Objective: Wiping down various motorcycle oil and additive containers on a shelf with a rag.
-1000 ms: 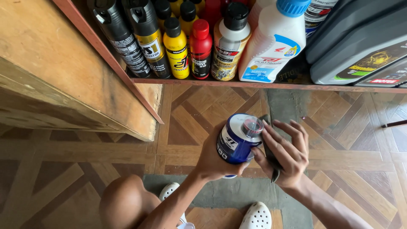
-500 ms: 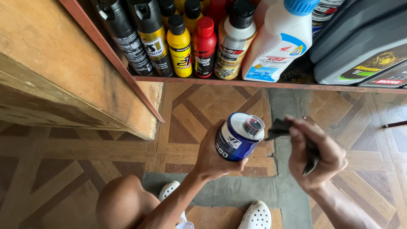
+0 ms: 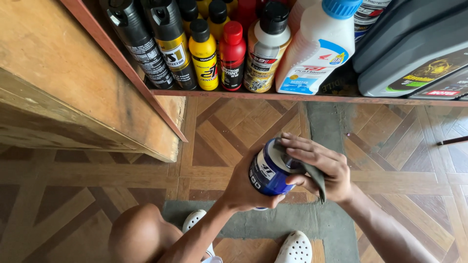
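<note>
Left hand [image 3: 243, 187] grips a blue can [image 3: 270, 173] from below and the side, fingers wrapped round its body, can tilted with its top toward the shelf. Right hand [image 3: 319, 168] lies flat over the can's top, pressing a grey cloth [image 3: 312, 173] onto it (cloth drapes down the can's right side). 0.5 s ago the right hand was off to the right, apart from the can, cloth bunched in it and the can's top bare; now the top is covered. Left hand's grip unchanged.

Can sits in mid-air above the wood-pattern floor [image 3: 229, 126], just over the person's knee [image 3: 139, 234] and 2 white clogs [image 3: 295, 248].

Behind, a wooden shelf [image 3: 302, 97] carries a yellow bottle [image 3: 204, 53], red bottle [image 3: 231, 53], white jug with blue cap [image 3: 319, 48] and dark grey jugs [image 3: 414, 53]. Wooden cabinet [image 3: 63, 87] at left.
</note>
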